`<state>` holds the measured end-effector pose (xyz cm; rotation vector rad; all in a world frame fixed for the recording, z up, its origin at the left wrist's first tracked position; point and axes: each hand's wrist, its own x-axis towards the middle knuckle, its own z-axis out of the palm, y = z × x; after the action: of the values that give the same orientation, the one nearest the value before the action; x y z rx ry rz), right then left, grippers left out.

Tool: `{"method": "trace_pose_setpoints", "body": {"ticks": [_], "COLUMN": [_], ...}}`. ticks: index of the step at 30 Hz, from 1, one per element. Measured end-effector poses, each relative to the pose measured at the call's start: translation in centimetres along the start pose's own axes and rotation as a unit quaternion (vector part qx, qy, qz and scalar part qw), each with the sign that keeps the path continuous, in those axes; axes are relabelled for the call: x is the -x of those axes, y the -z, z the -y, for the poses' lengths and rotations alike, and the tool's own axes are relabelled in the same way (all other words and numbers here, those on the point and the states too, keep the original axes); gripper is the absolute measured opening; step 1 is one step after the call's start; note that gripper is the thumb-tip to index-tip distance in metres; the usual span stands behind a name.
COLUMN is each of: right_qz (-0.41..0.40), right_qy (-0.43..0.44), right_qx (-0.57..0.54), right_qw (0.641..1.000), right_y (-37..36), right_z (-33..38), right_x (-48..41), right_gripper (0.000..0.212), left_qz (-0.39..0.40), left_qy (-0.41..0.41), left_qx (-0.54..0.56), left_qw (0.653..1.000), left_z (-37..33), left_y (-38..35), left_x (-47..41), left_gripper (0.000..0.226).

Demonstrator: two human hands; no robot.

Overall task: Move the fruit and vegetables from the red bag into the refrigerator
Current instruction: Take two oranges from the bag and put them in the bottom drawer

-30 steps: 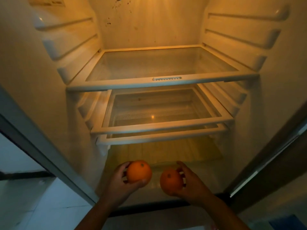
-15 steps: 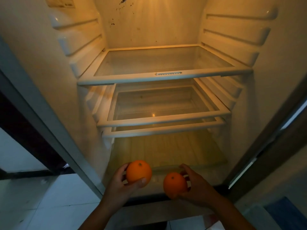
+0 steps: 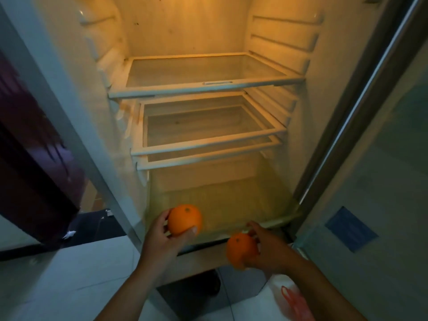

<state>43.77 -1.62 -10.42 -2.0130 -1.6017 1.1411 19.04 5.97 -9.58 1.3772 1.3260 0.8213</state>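
Fingers (image 3: 162,219) of the left hand (image 3: 159,238) curl round an orange (image 3: 184,219) just in front of the open refrigerator (image 3: 190,26), level with its bottom compartment (image 3: 227,202). The right hand (image 3: 272,250) grips a second orange (image 3: 240,250) lower, at the refrigerator's front edge. A red bag (image 3: 297,303) lies on the floor (image 3: 69,286) before the refrigerator

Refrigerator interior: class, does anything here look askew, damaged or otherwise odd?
Yes. The middle shelf and the lowest shelf sit almost stacked, barely a gap between them, unlike the top shelf. Small dark specks mark the back wall. Nothing looks spilled or broken.
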Motion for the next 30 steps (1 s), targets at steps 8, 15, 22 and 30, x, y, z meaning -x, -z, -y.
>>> {"method": "trace_pose_setpoints", "body": {"ticks": [8,15,22,30], "right_qz": [0.004,0.007,-0.029,-0.071], "right_qy": [-0.014,0.018,0.084,0.096], "right_qx": [-0.052,-0.154,-0.202,-0.171], "right_qw": [0.999,0.988,0.975,0.978], "right_y": [-0.4,1.9,4.5,2.0], "right_z": [-2.3,-1.9,1.3,2.5], "right_x": [3.2,3.7,-2.9,-13.8], "right_gripper": [0.100,0.071,0.063,0.062], "left_qz": [-0.001,0.011,0.003,-0.039], "left_qy": [0.031,0.062,0.063,0.068], "left_qx": [-0.062,-0.073,-0.070,-0.036], "left_qw": [0.998,0.995,0.996,0.996], "left_z": [2.1,2.3,1.0,3.1], "left_y": [0.2,1.0,-0.3,-3.9], "left_x": [0.3,-1.0,-6.1,-11.1], "left_gripper": [0.085,0.080,0.072,0.092]}}
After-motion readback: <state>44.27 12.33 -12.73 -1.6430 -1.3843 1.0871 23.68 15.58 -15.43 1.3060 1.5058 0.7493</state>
